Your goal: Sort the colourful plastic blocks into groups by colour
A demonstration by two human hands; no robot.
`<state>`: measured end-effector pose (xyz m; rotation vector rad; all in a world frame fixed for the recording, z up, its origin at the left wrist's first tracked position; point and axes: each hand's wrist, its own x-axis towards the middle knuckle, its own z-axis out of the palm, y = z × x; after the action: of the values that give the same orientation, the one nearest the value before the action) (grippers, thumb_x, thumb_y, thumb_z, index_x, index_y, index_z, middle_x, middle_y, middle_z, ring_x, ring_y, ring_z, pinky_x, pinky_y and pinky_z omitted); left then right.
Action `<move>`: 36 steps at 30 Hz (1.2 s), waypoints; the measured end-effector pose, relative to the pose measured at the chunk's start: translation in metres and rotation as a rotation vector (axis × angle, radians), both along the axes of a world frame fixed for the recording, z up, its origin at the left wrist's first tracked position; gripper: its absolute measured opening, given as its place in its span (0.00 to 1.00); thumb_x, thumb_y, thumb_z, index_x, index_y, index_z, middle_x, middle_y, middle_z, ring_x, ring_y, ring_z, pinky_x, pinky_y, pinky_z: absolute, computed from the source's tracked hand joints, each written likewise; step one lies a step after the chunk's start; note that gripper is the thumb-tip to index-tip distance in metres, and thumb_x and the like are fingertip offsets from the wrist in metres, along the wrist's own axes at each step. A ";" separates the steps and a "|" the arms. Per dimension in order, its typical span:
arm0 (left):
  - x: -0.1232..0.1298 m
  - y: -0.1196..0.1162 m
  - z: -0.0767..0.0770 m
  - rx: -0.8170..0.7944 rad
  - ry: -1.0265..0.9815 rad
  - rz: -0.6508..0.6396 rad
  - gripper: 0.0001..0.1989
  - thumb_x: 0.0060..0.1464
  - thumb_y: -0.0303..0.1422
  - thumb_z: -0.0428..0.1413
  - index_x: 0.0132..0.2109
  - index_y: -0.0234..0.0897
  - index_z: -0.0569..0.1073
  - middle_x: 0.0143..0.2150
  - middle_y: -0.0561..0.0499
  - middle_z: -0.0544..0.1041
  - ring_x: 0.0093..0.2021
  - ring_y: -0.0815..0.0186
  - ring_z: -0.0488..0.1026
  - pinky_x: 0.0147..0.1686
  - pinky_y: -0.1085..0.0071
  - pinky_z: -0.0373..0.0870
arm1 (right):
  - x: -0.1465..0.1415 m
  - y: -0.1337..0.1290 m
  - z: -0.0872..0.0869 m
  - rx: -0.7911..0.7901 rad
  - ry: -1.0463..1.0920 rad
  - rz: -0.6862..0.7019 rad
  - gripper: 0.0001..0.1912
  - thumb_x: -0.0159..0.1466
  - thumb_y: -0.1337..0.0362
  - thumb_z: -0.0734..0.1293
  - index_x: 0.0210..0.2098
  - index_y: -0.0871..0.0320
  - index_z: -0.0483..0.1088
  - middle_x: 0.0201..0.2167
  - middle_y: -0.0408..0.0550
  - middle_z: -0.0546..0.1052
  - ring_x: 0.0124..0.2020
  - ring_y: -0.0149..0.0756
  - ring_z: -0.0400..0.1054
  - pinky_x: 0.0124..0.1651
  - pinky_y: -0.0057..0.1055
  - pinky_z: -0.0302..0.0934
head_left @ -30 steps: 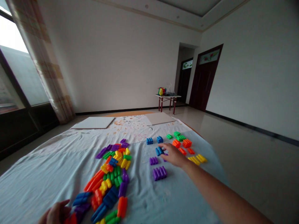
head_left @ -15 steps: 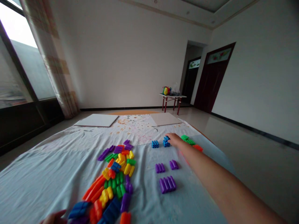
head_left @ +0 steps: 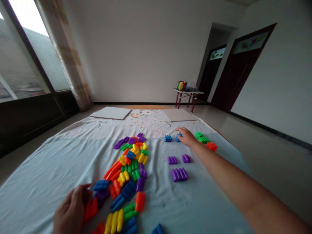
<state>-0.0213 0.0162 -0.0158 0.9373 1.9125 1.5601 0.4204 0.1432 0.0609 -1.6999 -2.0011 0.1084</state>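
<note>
My right hand reaches out over the cloth, its fingers apart, just beside a blue ribbed block that it partly hides. A second blue block stands to the left of that one. Nearer to me lie three purple blocks, the largest a purple block. At the lower left, my left hand rests on the cloth with loosely bent fingers. It is close to an orange-red block and a dark purple block; I see nothing gripped in it.
A long loose pile of coloured blocks runs down the middle of the cloth. Green blocks and an orange block sit at the right. Two boards, a white board and a beige board, lie at the far edge.
My view has tipped down and shifted, so more near blocks show. My left hand has come further into view. My right hand's fingers have loosened from the blue block.
</note>
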 end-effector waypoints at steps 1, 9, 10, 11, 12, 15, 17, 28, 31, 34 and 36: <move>0.004 -0.003 0.007 -0.027 -0.063 -0.021 0.23 0.42 0.53 0.52 0.34 0.36 0.74 0.22 0.54 0.73 0.22 0.66 0.68 0.20 0.73 0.65 | -0.013 -0.015 0.001 0.043 0.061 0.057 0.20 0.59 0.73 0.60 0.50 0.59 0.68 0.48 0.53 0.71 0.45 0.35 0.66 0.52 0.33 0.58; 0.009 -0.008 0.010 0.047 -0.142 -0.038 0.21 0.46 0.48 0.51 0.36 0.34 0.73 0.21 0.56 0.68 0.20 0.71 0.61 0.18 0.75 0.59 | -0.109 -0.163 -0.003 -0.367 0.143 0.577 0.20 0.52 0.54 0.71 0.41 0.57 0.72 0.36 0.45 0.73 0.32 0.32 0.66 0.36 0.27 0.61; 0.009 -0.008 0.010 0.058 -0.137 -0.048 0.22 0.47 0.49 0.51 0.36 0.33 0.73 0.21 0.56 0.67 0.19 0.71 0.61 0.17 0.75 0.58 | -0.114 -0.175 -0.005 -0.416 0.112 0.610 0.23 0.49 0.53 0.72 0.42 0.57 0.72 0.36 0.45 0.73 0.32 0.32 0.66 0.35 0.27 0.61; 0.009 -0.008 0.009 0.064 -0.128 -0.057 0.22 0.47 0.49 0.51 0.36 0.33 0.72 0.21 0.56 0.67 0.19 0.71 0.61 0.17 0.75 0.58 | -0.118 -0.183 -0.008 -0.449 0.082 0.641 0.26 0.47 0.52 0.73 0.43 0.56 0.71 0.37 0.45 0.72 0.32 0.32 0.66 0.35 0.27 0.61; 0.009 -0.008 0.009 0.069 -0.117 -0.065 0.22 0.47 0.49 0.50 0.36 0.33 0.72 0.21 0.56 0.67 0.19 0.71 0.60 0.17 0.75 0.57 | -0.121 -0.190 -0.010 -0.467 0.052 0.669 0.28 0.46 0.53 0.74 0.45 0.55 0.71 0.38 0.45 0.72 0.33 0.33 0.66 0.36 0.27 0.61; 0.009 -0.009 0.009 0.082 -0.073 -0.071 0.23 0.47 0.50 0.49 0.36 0.33 0.72 0.22 0.55 0.68 0.19 0.70 0.62 0.18 0.73 0.60 | -0.128 -0.194 -0.018 -0.479 0.015 0.691 0.24 0.48 0.56 0.73 0.44 0.55 0.71 0.39 0.45 0.72 0.36 0.34 0.67 0.40 0.27 0.61; 0.009 -0.009 0.008 0.084 -0.026 -0.068 0.23 0.48 0.50 0.48 0.36 0.33 0.72 0.23 0.53 0.69 0.21 0.68 0.65 0.21 0.72 0.63 | -0.132 -0.189 -0.023 -0.450 0.057 0.635 0.22 0.49 0.59 0.73 0.43 0.55 0.71 0.39 0.46 0.72 0.38 0.35 0.67 0.42 0.28 0.61; 0.024 -0.011 0.018 0.040 0.310 -0.293 0.23 0.50 0.47 0.46 0.42 0.33 0.74 0.48 0.39 0.74 0.53 0.52 0.67 0.56 0.56 0.58 | -0.156 -0.159 -0.046 -0.319 0.384 0.307 0.41 0.46 0.59 0.74 0.57 0.62 0.60 0.50 0.56 0.67 0.48 0.43 0.65 0.51 0.36 0.61; 0.037 -0.008 0.017 0.062 0.339 -0.332 0.20 0.49 0.44 0.47 0.39 0.34 0.74 0.48 0.38 0.74 0.54 0.51 0.65 0.57 0.56 0.57 | -0.162 -0.152 -0.049 -0.339 0.370 0.281 0.42 0.42 0.59 0.75 0.55 0.61 0.62 0.49 0.55 0.68 0.50 0.46 0.64 0.54 0.38 0.58; 0.055 -0.001 0.014 0.097 0.348 -0.339 0.19 0.51 0.41 0.46 0.40 0.34 0.73 0.49 0.38 0.73 0.56 0.52 0.63 0.59 0.56 0.55 | -0.169 -0.140 -0.050 -0.340 0.349 0.280 0.37 0.43 0.60 0.75 0.51 0.59 0.66 0.45 0.52 0.70 0.48 0.45 0.65 0.52 0.38 0.59; 0.067 0.006 0.012 0.120 0.335 -0.331 0.19 0.53 0.40 0.44 0.41 0.34 0.72 0.50 0.37 0.72 0.57 0.53 0.62 0.59 0.56 0.53 | -0.173 -0.131 -0.048 -0.325 0.362 0.281 0.34 0.44 0.63 0.74 0.51 0.59 0.66 0.45 0.51 0.70 0.47 0.44 0.67 0.50 0.37 0.61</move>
<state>0.0461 0.0224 -0.0042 1.5632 1.7689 1.3979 0.2474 0.0120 0.0125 -1.4357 -2.0009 0.8174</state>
